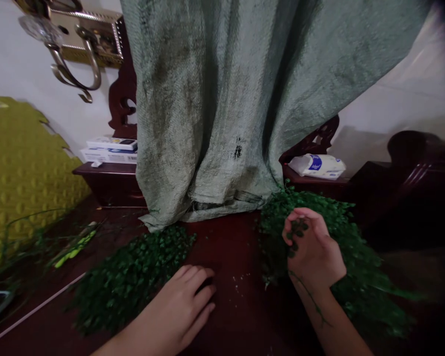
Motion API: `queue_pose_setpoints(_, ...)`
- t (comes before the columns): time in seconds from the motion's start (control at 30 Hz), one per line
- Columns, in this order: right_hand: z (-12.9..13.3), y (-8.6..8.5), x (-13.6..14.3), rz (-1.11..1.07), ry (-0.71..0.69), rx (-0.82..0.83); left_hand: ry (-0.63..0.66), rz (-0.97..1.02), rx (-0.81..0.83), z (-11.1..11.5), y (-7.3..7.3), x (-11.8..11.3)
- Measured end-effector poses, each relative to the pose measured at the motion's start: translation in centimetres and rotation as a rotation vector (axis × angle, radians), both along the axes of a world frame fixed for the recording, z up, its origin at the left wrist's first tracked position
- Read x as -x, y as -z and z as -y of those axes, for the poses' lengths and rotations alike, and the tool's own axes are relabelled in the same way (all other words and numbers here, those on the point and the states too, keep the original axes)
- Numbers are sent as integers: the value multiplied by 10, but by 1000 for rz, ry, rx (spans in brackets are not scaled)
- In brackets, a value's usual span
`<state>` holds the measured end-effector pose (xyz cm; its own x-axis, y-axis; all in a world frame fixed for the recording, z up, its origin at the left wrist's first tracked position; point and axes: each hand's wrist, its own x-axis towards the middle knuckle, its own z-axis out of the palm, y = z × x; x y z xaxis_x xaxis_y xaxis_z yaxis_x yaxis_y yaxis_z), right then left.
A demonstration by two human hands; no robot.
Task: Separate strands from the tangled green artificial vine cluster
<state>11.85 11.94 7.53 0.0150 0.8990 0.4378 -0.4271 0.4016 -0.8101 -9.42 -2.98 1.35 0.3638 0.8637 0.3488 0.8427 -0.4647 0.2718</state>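
Observation:
My left hand rests palm down on the dark red wooden surface, its fingers apart and nothing held. Just left of it lies a pile of green leafy sprigs. On the right, my right hand is raised with curled fingers around a small leafy sprig; a thin stem crosses the wrist. Behind and beside that hand spreads a second green leafy pile. A grey-green woven sack hangs down behind, its hem touching the surface between the piles.
White boxes stand on a ledge at left, a tissue pack at right. Yellow-green handled scissors or a similar tool, a thin pink rod and a yellow mat are at left. Metal hooks are above.

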Motion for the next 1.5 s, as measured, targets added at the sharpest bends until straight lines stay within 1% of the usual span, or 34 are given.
queue_pose_setpoints(0.17, -3, -4, -2, -86, 119, -49, 95, 24, -17, -4, -1, 3)
queue_pose_setpoints(0.23, -5, -4, -3, -124, 146, -49, 91, 37, -56, -6, -2, 4)
queue_pose_setpoints(0.3, -8, -5, -4, -150, 160, -46, 58, 34, -78, -9, -4, 0)
queue_pose_setpoints(0.37, -11, -5, -7, -174, 171, -54, 59, 10, -48, -11, -6, -12)
queue_pose_setpoints(0.4, -12, -6, -9, -186, 176, -60, 80, -2, -15, -12, -6, -21)
queue_pose_setpoints(0.47, -14, -8, -13, -211, 185, -68, 157, -16, 66, -17, -3, -43)
queue_pose_setpoints(0.5, -15, -9, -14, -223, 188, -70, 225, -37, 84, -21, 0, -55)
queue_pose_setpoints(0.57, -16, -11, -17, -242, 190, -73, 311, -65, 65, -30, 7, -77)
queue_pose_setpoints(0.67, -17, -13, -21, -255, 194, -81, 338, -45, 100, -44, 11, -100)
queue_pose_setpoints(0.77, -16, -16, -23, -258, 216, -96, 376, -31, 149, -52, 4, -109)
queue_pose_setpoints(0.9, -14, -17, -25, -258, 229, -101, 413, -98, 181, -55, -9, -107)
queue_pose_setpoints(0.97, -14, -18, -26, -259, 227, -99, 384, -157, 161, -55, -10, -103)
queue_pose_setpoints(1.0, -13, -18, -26, -259, 225, -98, 347, -191, 145, -56, -10, -100)
queue_pose_setpoints(1.13, -13, -18, -26, -237, 197, -84, 122, -291, 92, -68, -8, -83)
queue_pose_setpoints(1.2, -12, -17, -25, -222, 185, -74, 55, -302, 85, -79, -7, -75)
queue_pose_setpoints(1.37, -10, -15, -22, -186, 153, -52, -5, -322, 64, -107, -4, -68)
queue_pose_setpoints(1.5, -10, -14, -20, -152, 127, -36, -66, -334, 44, -115, -1, -64)
